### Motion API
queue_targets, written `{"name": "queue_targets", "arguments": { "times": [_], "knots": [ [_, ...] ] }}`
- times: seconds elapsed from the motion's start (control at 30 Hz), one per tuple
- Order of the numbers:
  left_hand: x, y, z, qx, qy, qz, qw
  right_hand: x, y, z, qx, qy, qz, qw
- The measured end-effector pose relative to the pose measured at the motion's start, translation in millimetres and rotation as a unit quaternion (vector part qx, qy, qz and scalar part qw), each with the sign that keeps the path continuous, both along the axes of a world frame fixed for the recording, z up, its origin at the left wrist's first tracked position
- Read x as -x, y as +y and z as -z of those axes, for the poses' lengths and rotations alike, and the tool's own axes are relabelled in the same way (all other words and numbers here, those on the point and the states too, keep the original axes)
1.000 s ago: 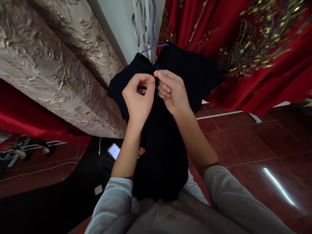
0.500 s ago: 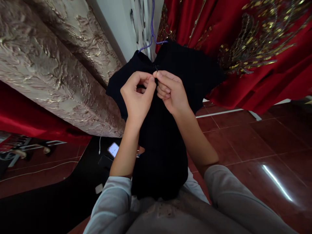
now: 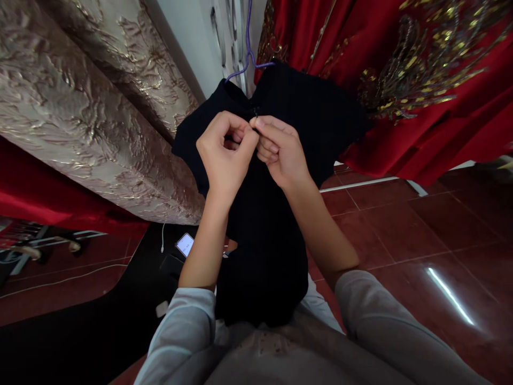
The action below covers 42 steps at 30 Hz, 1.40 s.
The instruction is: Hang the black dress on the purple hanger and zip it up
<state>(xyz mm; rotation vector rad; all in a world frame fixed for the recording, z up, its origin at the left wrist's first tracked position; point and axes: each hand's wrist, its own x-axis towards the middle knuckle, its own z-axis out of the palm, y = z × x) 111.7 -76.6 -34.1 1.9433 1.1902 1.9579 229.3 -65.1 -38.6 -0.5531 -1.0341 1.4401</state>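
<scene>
what the left hand (image 3: 221, 155) and right hand (image 3: 285, 152) pinch is too small to tell; the top edge cuts the purple hanger (image 3: 248, 40); a forearm (image 3: 203, 254) partly covers the phone (image 3: 184, 243).

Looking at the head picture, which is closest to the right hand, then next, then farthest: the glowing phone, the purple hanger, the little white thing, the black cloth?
1. Black cloth: right behind the right hand.
2. Purple hanger: above it.
3. Glowing phone: lower left.
4. Little white thing: even lower left.
</scene>
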Motion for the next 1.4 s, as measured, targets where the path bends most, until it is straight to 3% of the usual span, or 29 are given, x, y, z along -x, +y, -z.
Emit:
{"name": "queue_targets", "arguments": {
  "times": [0.23, 0.47, 1.17, 1.4],
  "knots": [
    [7.7, 8.7, 12.9, 0.025, 0.004, -0.008, 1.0, -0.4, -5.5, -7.0, 0.015, -0.01, 0.02, 1.0],
    [6.8, -4.5, 6.9, 0.022, 0.011, 0.035, 0.999, -1.5, -2.3, -3.3, 0.017, 0.001, -0.005, 1.0],
    [3.0, -1.0, 5.3, 0.036, -0.009, 0.023, 0.999, 1.1, 0.1, 7.0, 0.053, -0.013, -0.013, 0.998],
    [7.1, 4.5, 18.4, 0.032, 0.013, 0.01, 0.999, -0.9, -2.4, 3.9, 0.06, -0.011, -0.012, 0.998]
  ]
}}
